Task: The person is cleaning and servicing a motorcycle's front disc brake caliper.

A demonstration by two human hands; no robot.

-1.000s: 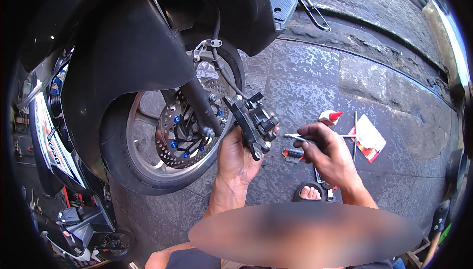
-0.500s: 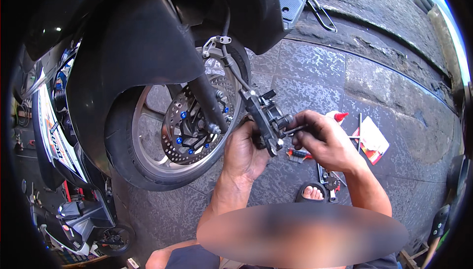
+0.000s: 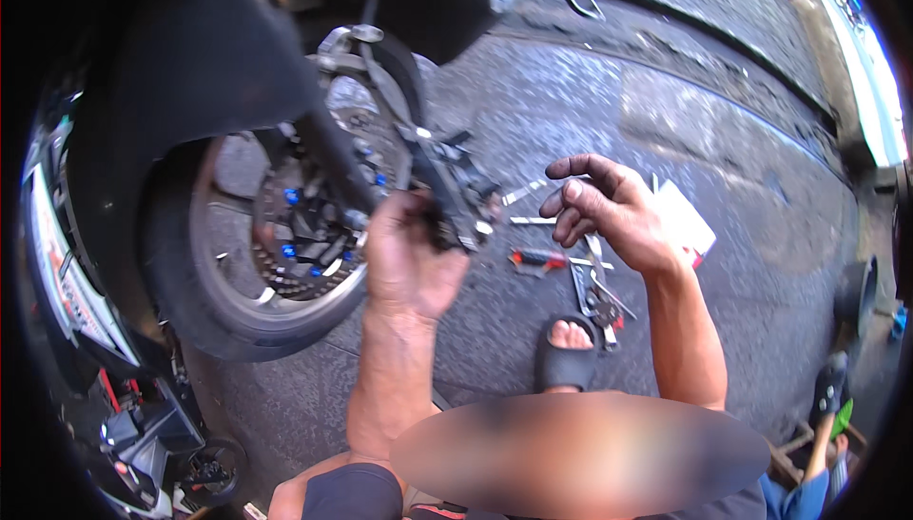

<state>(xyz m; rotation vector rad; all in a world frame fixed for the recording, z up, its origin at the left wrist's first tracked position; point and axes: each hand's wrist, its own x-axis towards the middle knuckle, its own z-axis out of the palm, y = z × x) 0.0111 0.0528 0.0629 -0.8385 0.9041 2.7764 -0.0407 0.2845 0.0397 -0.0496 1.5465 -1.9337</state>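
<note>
A black brake caliper (image 3: 439, 182) hangs on its hose beside the front wheel. My left hand (image 3: 409, 258) is closed around its lower side, with some fingers hidden behind it. My right hand (image 3: 613, 211) is raised to the right, apart from the caliper. Its fingers are loosely bent and spread, and nothing shows between them. A thin shiny metal strip (image 3: 524, 193) lies between hand and caliper; whether it rests on the floor or sticks out of the caliper, I cannot tell. Left of the caliper is the drilled brake disc (image 3: 276, 258) with blue bolts.
The scooter's tyre (image 3: 242, 337) and black fender (image 3: 204, 54) fill the left. On the tiled floor lie a red-handled screwdriver (image 3: 539, 258), several metal tools (image 3: 597, 301) and a white sheet (image 3: 685, 225). My sandalled foot (image 3: 569, 339) is close by. Another person's blue clothing (image 3: 799, 499) shows lower right.
My right hand has drawn away from the caliper and its fingers have opened. The left hand still holds the caliper. The whole view has shifted, and there is blur.
</note>
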